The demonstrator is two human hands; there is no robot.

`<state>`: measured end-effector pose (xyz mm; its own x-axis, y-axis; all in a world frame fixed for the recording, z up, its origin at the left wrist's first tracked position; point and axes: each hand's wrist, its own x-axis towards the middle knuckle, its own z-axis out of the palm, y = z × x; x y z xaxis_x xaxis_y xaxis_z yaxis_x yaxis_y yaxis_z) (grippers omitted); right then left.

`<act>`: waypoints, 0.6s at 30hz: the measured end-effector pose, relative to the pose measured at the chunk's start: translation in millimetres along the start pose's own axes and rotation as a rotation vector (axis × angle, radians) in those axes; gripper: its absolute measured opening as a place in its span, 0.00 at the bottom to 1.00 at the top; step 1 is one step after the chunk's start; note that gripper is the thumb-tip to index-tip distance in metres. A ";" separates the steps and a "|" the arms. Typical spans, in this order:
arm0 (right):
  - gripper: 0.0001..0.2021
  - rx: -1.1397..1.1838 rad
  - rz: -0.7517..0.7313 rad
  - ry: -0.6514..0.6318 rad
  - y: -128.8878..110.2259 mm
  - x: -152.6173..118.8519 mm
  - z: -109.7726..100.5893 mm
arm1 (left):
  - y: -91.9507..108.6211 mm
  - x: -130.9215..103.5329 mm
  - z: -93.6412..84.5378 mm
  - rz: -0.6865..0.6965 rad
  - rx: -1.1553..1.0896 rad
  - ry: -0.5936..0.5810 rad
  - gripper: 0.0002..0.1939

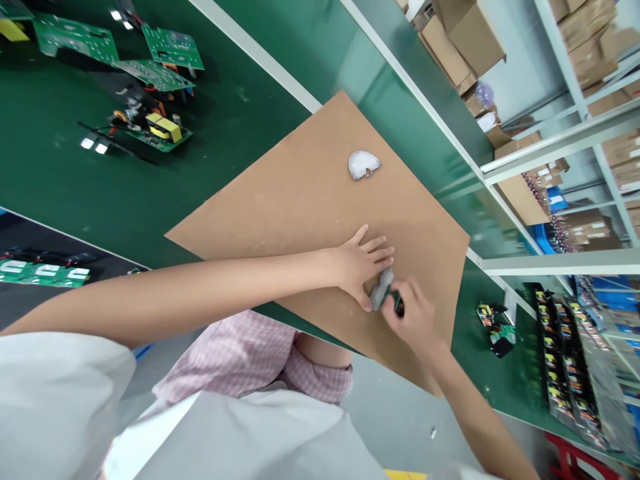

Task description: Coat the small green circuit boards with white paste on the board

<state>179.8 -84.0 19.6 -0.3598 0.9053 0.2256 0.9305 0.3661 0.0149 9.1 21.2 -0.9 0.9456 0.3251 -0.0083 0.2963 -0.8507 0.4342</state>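
Observation:
A large brown board [300, 193] lies on the green workbench. My left hand [363, 263] rests on it with fingers spread, its thumb and fingers beside a grey, irregular piece [383, 289]. On the other side of that piece, my right hand [410, 310] is closed around a small dark and green object [397, 303], partly hidden by the fingers and slightly blurred. This object touches or nearly touches the grey piece. Farther up the board sits a whitish rounded piece [364, 165] with a small notch.
Circuit boards with components [163, 127] lie at the upper left of the green bench [240, 127]. Small assemblies [496, 327] and a filled black tray [567, 360] are at the right. Metal shelving [550, 150] with cardboard boxes [475, 37] stands behind.

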 end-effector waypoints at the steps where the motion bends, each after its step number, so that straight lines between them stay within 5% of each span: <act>1: 0.02 0.002 -0.049 -0.009 -1.1 -1.5 -0.1 | 0.1 -0.1 -0.1 0.000 0.000 -0.004 0.50; 7: 0.03 -0.035 0.115 0.040 5.5 6.5 1.9 | -0.3 0.6 1.1 -0.003 -0.005 0.003 0.49; 12: 0.02 0.003 -0.042 -0.004 -0.4 0.3 0.7 | -1.5 1.3 4.0 0.022 -0.015 0.041 0.49; 18: 0.03 -0.015 0.087 0.030 1.7 5.0 1.5 | -0.5 1.3 2.6 0.015 -0.003 0.015 0.49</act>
<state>179.5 -78.5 19.3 -0.2757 0.9266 0.2557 0.9591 0.2830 0.0083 10.5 20.9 -3.5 0.9478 0.3186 0.0113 0.2819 -0.8540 0.4373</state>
